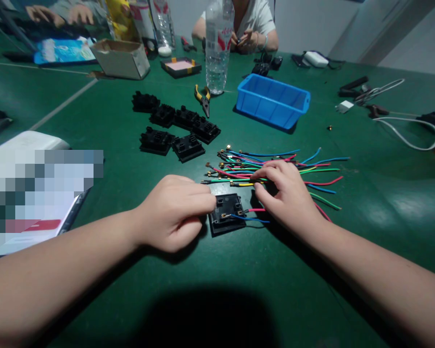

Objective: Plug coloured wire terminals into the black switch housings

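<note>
A black socket module (227, 211) lies flat on the green table (217, 290) between my hands. My left hand (174, 211) grips its left edge with the fingertips. A blue wire (252, 220) and a pink wire (255, 210) stick out of its right side. My right hand (286, 193) rests on the near edge of a pile of coloured wires (275, 166) with brass terminals, fingers curled around a yellow-green wire (241, 183).
Several black modules (177, 128) lie beyond. Yellow-handled pliers (203, 99), a water bottle (217, 48), a blue bin (271, 101) and a cardboard box (121, 58) stand farther back. Papers (32, 212) sit left. Another person's hands (246, 41) work at the far side.
</note>
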A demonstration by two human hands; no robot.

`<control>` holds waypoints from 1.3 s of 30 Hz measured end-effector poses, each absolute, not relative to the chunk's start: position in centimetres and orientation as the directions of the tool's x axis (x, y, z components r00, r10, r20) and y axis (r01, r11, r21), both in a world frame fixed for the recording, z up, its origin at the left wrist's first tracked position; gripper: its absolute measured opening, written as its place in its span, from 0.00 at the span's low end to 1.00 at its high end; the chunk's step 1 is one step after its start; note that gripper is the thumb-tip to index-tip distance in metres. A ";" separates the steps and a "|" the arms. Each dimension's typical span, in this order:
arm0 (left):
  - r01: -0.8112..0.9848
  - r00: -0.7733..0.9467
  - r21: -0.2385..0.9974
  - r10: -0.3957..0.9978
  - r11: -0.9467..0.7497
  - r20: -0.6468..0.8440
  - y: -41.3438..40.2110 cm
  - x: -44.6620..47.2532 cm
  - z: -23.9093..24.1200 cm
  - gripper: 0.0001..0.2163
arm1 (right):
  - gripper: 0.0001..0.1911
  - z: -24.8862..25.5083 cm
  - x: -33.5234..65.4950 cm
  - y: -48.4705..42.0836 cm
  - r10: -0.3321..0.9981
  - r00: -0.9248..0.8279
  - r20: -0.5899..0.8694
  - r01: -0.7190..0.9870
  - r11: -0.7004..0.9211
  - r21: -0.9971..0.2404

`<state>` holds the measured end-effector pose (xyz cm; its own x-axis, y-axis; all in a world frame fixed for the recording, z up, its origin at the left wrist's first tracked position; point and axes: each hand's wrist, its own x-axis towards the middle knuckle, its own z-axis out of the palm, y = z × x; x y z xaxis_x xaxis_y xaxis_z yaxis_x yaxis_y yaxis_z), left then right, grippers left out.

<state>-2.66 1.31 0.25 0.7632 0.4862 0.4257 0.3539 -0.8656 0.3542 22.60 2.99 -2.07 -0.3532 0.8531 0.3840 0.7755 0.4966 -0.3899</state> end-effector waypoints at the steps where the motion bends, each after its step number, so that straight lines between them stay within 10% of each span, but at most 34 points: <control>1: 0.341 0.776 0.354 0.473 -0.871 0.417 1.3 -2.7 0.2 0.06 | 0.06 -2.1 22.6 3.0 0.858 -0.350 0.376 0.784 0.488 -0.384; 39: 0.293 0.801 0.373 0.439 -0.880 0.407 1.4 -2.8 -0.1 0.10 | 0.05 -1.6 22.5 2.7 0.816 -0.375 0.439 0.722 0.554 -0.414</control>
